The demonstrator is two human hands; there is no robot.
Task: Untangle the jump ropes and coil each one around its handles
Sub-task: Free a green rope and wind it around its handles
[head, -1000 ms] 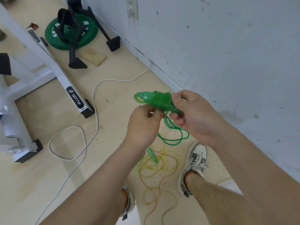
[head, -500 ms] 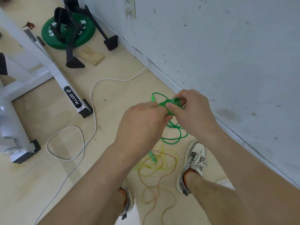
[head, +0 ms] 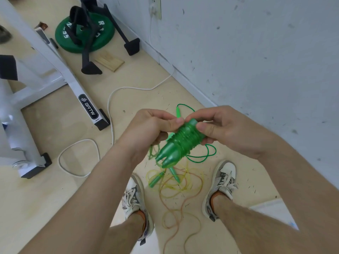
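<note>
Jump ropes [head: 174,183] on pale wood floor [head: 139,85], scuffed white wall [head: 256,52]

Translucent green jump rope bundle [head: 180,143], yellow rope [head: 176,184] on beige floor [head: 137,85], green weight plate [head: 86,36], white cable [head: 110,99]

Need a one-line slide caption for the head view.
Left hand and right hand grip a green jump rope coiled around its handles; a yellow jump rope lies tangled on the floor.
</note>
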